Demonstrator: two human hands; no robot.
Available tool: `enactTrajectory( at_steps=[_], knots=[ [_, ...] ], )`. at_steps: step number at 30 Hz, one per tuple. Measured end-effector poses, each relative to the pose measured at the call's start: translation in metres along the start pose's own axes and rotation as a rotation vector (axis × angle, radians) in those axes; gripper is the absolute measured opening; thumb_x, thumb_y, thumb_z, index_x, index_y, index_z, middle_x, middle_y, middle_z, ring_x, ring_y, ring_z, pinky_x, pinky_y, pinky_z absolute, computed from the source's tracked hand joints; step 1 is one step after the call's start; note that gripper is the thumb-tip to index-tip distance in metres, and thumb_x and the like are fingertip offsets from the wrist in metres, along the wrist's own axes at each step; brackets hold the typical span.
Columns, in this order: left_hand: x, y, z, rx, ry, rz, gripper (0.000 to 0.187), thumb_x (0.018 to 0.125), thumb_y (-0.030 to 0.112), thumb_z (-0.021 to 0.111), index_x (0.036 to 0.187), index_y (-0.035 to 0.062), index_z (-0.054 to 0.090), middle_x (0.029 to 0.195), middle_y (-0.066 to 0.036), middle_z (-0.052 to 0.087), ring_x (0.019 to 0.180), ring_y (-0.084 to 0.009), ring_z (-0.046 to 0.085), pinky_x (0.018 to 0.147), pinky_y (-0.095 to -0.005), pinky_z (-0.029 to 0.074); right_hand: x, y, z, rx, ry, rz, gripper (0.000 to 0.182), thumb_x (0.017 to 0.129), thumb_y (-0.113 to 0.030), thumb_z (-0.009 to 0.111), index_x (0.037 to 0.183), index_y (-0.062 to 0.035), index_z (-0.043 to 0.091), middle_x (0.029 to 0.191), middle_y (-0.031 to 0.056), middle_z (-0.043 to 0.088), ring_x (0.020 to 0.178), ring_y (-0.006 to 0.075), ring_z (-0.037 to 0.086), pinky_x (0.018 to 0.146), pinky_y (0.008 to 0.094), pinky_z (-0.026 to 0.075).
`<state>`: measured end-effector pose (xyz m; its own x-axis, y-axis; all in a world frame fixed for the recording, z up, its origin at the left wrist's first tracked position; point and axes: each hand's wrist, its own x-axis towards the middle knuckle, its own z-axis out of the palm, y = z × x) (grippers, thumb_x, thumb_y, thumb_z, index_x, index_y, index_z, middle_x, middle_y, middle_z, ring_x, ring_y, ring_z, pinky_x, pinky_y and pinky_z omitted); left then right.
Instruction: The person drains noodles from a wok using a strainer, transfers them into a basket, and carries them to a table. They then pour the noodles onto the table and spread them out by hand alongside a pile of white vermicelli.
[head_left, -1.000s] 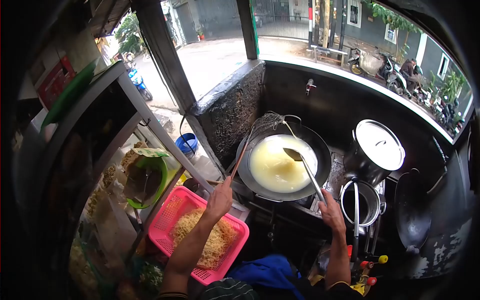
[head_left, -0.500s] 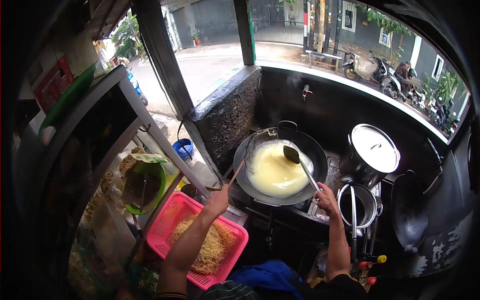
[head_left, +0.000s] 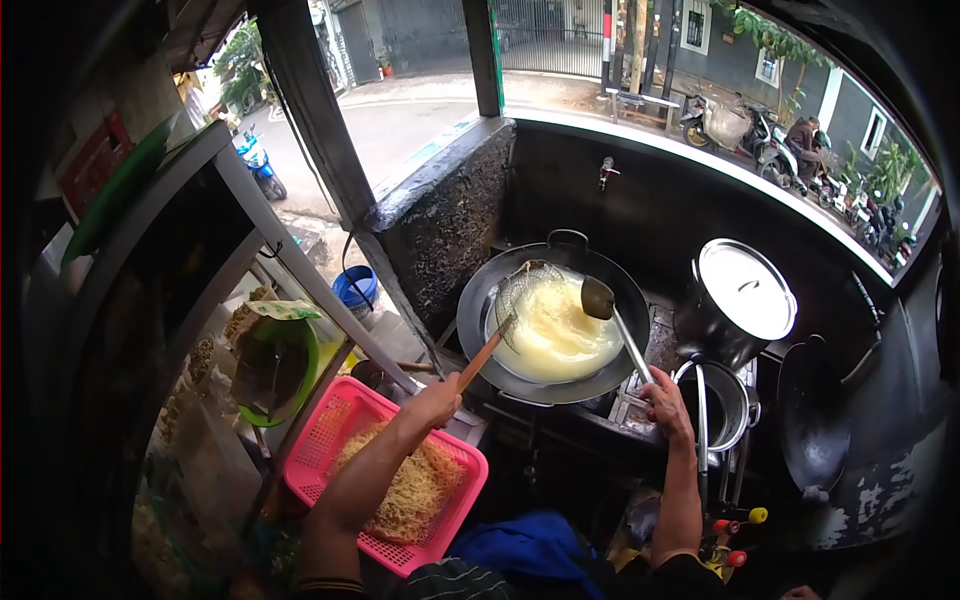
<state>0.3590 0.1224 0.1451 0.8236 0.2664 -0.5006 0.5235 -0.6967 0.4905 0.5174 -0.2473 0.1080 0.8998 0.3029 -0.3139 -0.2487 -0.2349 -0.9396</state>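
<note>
daylit street, dim fisheye-vignetted stall

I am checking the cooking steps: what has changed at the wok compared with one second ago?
The wire skimmer in the left hand went from the wok's far rim down into the liquid. The right hand lifted the ladle clear. Both grips, the lidded pot and the pink basket stayed.

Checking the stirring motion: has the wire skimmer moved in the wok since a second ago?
Yes. The wire skimmer, held by the left hand, has come down from the wok rim's far-left edge into the yellow liquid.
</note>
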Motion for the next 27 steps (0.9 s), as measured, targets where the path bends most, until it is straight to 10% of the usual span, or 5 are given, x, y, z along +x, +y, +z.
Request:
enactTrajectory(
  at_steps=[6,11,14,22,27],
  knots=[
    [0.021,-0.018,0.010,0.367,0.229,0.120,0.022,0.089,0.015,0.049,0.105,0.0027,0.039,0.086,-0.028,0.062,0.082,-0.0436,0.063,0.070,-0.0539,0.050,0.027,0.027,-0.004,-0.434,0.201,-0.249,0.051,0.084,-0.019,0.046,0.130,0.0049,0.043,0.098,0.0239,0.061,0.086,0.0309,0.061,0.083,0.0366,0.045],
    [0.019,-0.011,0.004,0.428,0.268,0.067,0.025,0.088,0.012,0.051,0.107,0.0037,0.038,0.084,-0.026,0.063,0.084,-0.0452,0.061,0.073,-0.0553,0.048,0.038,0.062,-0.008,-0.563,0.104,-0.607,0.047,0.083,-0.013,0.048,0.127,0.0038,0.045,0.088,0.0176,0.061,0.071,0.0237,0.059,0.066,0.0319,0.047],
    [0.018,-0.025,0.004,0.352,0.228,0.159,0.025,0.089,0.015,0.050,0.107,0.0029,0.037,0.082,-0.027,0.062,0.083,-0.0469,0.060,0.073,-0.0555,0.048,0.002,0.018,-0.005,-0.032,-0.028,0.013,0.049,0.085,-0.013,0.050,0.132,-0.0004,0.044,0.078,0.0045,0.058,0.060,0.0082,0.049,0.049,0.0211,0.038],
    [0.017,-0.019,0.014,0.310,0.153,0.149,0.025,0.090,0.017,0.048,0.107,0.0020,0.037,0.085,-0.029,0.062,0.084,-0.0475,0.059,0.074,-0.0567,0.046,0.019,0.013,0.003,-0.364,0.245,-0.223,0.052,0.083,-0.021,0.044,0.130,0.0026,0.044,0.096,0.0241,0.062,0.088,0.0327,0.061,0.083,0.0369,0.046],
    [0.018,-0.014,0.015,0.384,0.211,0.081,0.023,0.090,0.015,0.048,0.106,0.0013,0.037,0.086,-0.029,0.062,0.085,-0.0475,0.060,0.074,-0.0566,0.046,0.093,0.072,0.006,-0.416,0.248,-0.443,0.052,0.083,-0.014,0.050,0.131,0.0031,0.043,0.082,0.0115,0.062,0.067,0.0176,0.058,0.063,0.0292,0.048]
  ],
)
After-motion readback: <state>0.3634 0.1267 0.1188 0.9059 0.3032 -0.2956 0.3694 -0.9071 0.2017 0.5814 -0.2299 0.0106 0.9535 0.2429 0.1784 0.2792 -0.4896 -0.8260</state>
